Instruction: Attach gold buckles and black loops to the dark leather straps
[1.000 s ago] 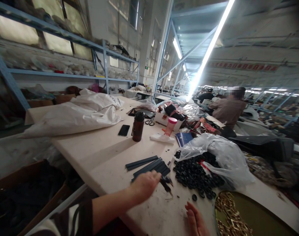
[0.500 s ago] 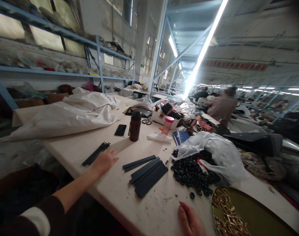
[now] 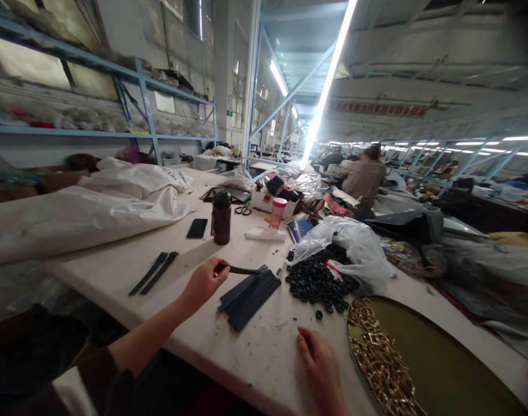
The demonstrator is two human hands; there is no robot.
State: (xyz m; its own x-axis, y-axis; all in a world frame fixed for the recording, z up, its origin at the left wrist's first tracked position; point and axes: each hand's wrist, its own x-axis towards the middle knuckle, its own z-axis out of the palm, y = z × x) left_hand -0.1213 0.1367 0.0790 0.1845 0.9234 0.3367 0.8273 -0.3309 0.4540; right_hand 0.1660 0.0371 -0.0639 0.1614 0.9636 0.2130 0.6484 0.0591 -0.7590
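Observation:
A dark flat strap (image 3: 244,270) is pinched at one end in my left hand (image 3: 209,280). Its far end reaches over a stack of dark strips (image 3: 250,297) lying on the table. Two dark straps with small metal fittings (image 3: 157,274) lie side by side left of that hand. My right hand (image 3: 318,361) rests near the table's front edge, fingers loosely bent and slightly apart, with nothing visible in them. Past it lies a heap of small black rings (image 3: 318,283), partly under a clear plastic bag (image 3: 354,248). Right of this hand, brass-coloured metal pieces (image 3: 383,358) fill one side of a round tray (image 3: 446,358).
A brown flask (image 3: 221,219), a phone (image 3: 197,228), scissors (image 3: 243,211) and a pink-lidded cup (image 3: 277,212) stand or lie farther back. A large white sack (image 3: 99,208) covers the left side. Another person (image 3: 363,176) is in the background.
My left hand has moved right from the two straps and has picked up a strap beside the stack. The view has turned right; my right hand stays by the table edge.

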